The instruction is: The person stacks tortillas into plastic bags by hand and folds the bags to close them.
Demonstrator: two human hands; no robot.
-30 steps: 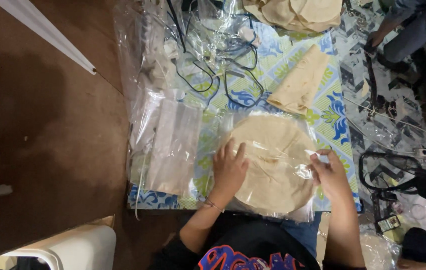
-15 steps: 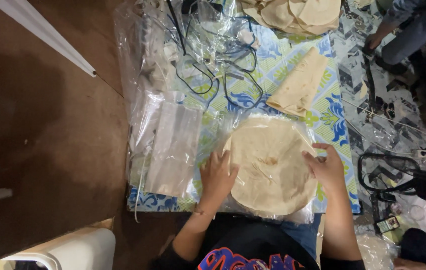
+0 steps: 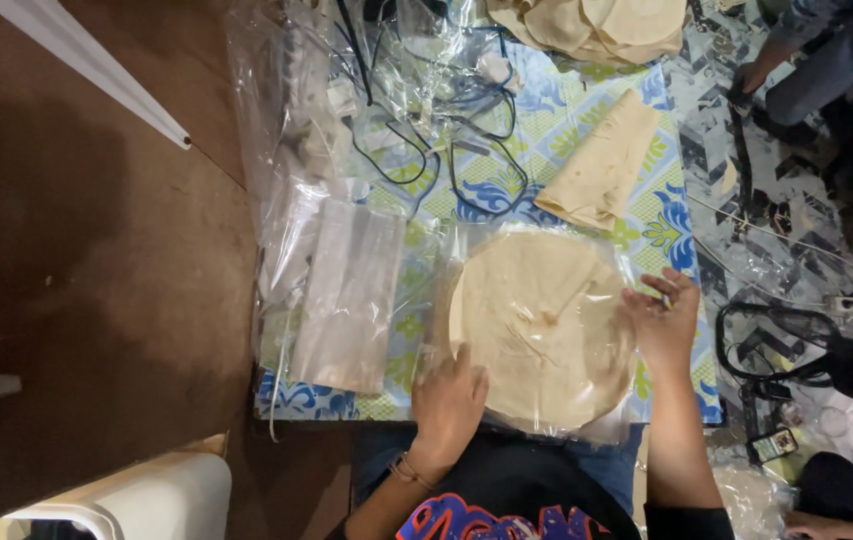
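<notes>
A stack of round pale flatbreads (image 3: 537,325) lies in a clear plastic bag (image 3: 467,250) on the patterned blue and green tablecloth (image 3: 567,130). My left hand (image 3: 447,400) rests flat on the bag's near left edge, fingers spread. On the right rim of the stack sits my right hand (image 3: 665,322), its fingers apart and touching the plastic. A folded flatbread (image 3: 602,170) lies beyond the stack.
A pile of clear plastic bags (image 3: 347,295) lies left of the stack, and black cables (image 3: 427,140) run across the cloth farther back. More flatbreads (image 3: 597,25) are stacked at the top. Another person's arm (image 3: 797,60) shows at the upper right. Brown floor (image 3: 77,260) spreads to the left.
My left hand has slid from the top of the stack down to its near left edge. My right hand has shifted slightly up along the right rim.
</notes>
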